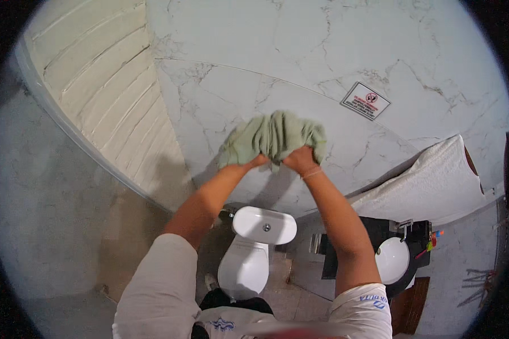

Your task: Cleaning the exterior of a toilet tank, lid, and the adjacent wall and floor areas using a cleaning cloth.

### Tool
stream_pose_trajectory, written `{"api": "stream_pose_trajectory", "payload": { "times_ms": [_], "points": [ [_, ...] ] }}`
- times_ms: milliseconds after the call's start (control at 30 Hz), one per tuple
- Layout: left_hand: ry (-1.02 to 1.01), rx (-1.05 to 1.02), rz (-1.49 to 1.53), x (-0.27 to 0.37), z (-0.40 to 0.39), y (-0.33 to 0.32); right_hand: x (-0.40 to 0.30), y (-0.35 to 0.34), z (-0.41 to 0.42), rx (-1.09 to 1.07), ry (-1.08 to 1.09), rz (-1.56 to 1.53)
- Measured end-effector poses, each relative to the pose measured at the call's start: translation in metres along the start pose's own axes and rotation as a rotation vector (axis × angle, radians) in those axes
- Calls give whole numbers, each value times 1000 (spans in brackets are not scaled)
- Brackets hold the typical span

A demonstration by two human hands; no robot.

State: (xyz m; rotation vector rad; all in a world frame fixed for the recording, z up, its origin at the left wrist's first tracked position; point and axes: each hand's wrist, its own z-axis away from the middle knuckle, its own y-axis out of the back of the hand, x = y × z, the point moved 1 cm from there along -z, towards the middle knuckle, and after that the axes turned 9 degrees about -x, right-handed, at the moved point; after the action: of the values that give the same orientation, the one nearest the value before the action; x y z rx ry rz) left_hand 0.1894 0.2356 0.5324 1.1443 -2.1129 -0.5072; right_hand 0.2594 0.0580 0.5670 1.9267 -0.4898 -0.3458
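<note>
A bunched light green cloth [275, 135] is held up with both arms stretched out, before a white marble-patterned wall [246, 93]. My left hand [256, 161] grips its lower left part, the fingers mostly hidden under the folds. My right hand [301, 160], with a thin band at the wrist, is closed on the lower right part of the same cloth. Whether the cloth touches the wall cannot be told. Below the hands stands a white toilet with its cistern [264, 224] and closed lid [244, 271].
A framed sign [365, 101] hangs on the wall at upper right. A white towel [432, 186] hangs above a dark counter with a white basin [392, 260] and a tap [404, 229]. A glass panel edge [80, 131] curves down the left, beside ridged cream wall panels [106, 84].
</note>
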Motion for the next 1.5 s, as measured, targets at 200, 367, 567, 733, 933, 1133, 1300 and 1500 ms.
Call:
{"api": "stream_pose_trajectory", "payload": {
  "times_ms": [200, 367, 567, 733, 933, 1133, 1300, 1500],
  "points": [
    [52, -94, -84, -21, 8, -7, 55, -197, 115, -315, 235, 197],
    [119, -201, -212, -34, 8, 20, 30, -144, 56, -505, 154, 267],
    [103, -150, -299, -57, -51, 83, -32, 33, -93, 220, 291, 279],
    [-238, 206, -168, -65, -76, 90, -33, 39, -115, 121, 154, 167],
    [2, 35, -133, -174, 52, -7, -70, -74, -112, -50, 207, 147],
    [370, -545, 148, -189, 169, -56, -44, -198, -44, 5, 409, 55],
    [219, -881, -287, -148, 102, -7, -45, -136, -67, -139, 298, 261],
    [-116, 81, -77, -147, -37, 89, -77, 20, -173, 108, 114, 176]
  ]
}}
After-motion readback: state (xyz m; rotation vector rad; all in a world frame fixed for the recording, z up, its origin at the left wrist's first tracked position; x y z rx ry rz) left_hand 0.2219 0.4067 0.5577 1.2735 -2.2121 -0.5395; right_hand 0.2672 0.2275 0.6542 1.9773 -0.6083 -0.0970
